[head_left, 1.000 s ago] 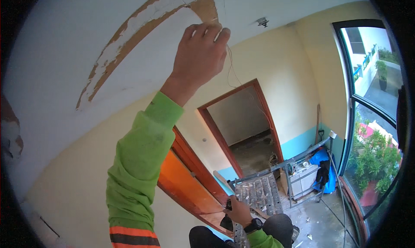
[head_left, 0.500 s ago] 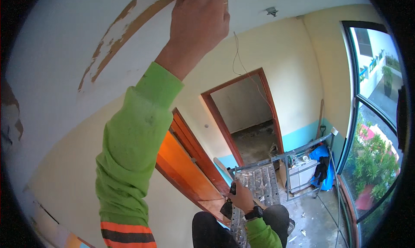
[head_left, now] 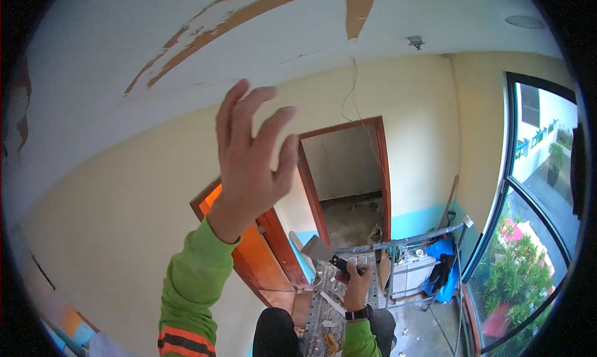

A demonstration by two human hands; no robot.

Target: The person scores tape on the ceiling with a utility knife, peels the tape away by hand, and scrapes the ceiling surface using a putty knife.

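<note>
My left hand (head_left: 252, 155) is raised below the ceiling, holding nothing, its fingers apart and slightly curled. Above it, the white ceiling (head_left: 292, 37) shows torn surface with long brown bare strips (head_left: 217, 30) and a wedge-shaped brown patch (head_left: 359, 9). Lower down, in front of my knees, my right hand (head_left: 357, 287) grips the black handle of a scraper (head_left: 318, 249). Its wide flat blade points up and to the left, away from the ceiling. A dark watch sits on my right wrist.
Below me is a perforated metal scaffold platform (head_left: 323, 323) littered with scraps, with a railing (head_left: 410, 237) at its far end. An orange door (head_left: 258, 257) and an open doorway (head_left: 348, 220) lie ahead. Tall windows (head_left: 535, 189) line the right. Thin wires (head_left: 354, 86) hang from the ceiling.
My left hand has come down from the ceiling and its fingers have spread, revealing the brown wedge patch. My right hand has turned, bringing the scraper's blade into clear sight. The view has shifted.
</note>
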